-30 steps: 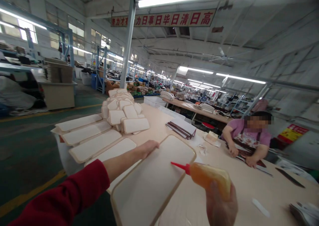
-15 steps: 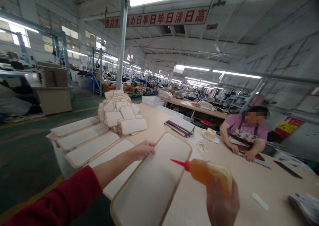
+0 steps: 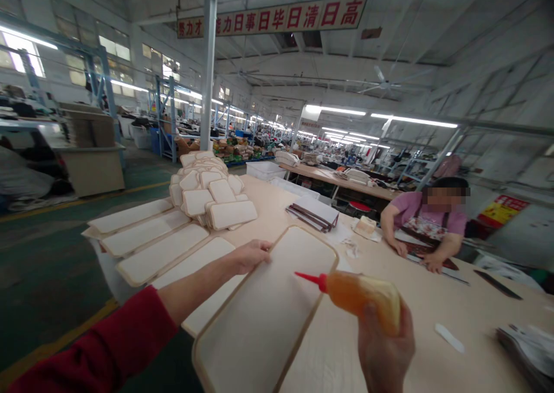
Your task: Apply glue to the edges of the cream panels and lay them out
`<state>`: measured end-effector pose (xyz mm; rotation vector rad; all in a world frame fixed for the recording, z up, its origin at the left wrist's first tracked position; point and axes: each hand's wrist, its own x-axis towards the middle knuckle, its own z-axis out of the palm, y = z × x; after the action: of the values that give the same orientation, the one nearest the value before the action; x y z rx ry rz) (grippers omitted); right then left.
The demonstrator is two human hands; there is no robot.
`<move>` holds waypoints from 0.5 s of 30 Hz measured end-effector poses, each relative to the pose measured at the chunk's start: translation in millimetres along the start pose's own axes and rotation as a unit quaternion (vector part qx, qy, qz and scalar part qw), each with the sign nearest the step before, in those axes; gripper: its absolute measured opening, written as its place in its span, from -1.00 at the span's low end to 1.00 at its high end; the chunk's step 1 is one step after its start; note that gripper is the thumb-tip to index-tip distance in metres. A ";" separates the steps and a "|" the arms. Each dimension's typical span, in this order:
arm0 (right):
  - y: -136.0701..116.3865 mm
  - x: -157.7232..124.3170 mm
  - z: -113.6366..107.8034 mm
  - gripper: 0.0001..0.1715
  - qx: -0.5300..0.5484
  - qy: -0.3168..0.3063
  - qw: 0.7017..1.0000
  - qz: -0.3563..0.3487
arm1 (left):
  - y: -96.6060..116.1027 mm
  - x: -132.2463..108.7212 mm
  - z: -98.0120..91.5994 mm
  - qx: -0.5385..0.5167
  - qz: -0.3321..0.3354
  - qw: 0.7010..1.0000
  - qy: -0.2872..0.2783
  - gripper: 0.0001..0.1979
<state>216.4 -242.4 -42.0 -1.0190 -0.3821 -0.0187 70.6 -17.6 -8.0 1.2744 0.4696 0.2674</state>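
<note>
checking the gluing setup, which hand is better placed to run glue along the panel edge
Right, probably. The right hand holds the orange squeeze bottle with a red nozzle, tip over the large cream rectangular panel with tan border. The left hand rests on the panel's left edge, steadying it.

My squeeze bottle (image 3: 361, 298) looked like translucent glossy plastic; the panel (image 3: 264, 312) seemed matt, cloth-like, on a smooth wood-look table (image 3: 433, 318).

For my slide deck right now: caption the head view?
Left hand steadies a cream panel while right hand aims an orange glue bottle.
</note>
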 end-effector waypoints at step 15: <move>-3.1 3.0 16.1 -0.11 -0.012 -0.012 1.000 -0.019 | -3.1 -1.9 9.5 0.016 0.002 1.000 -0.014 -0.58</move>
<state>213.7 -230.2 -31.0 -1.0360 -0.4247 -0.0459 73.3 -27.4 -8.5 1.3097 0.4483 0.2461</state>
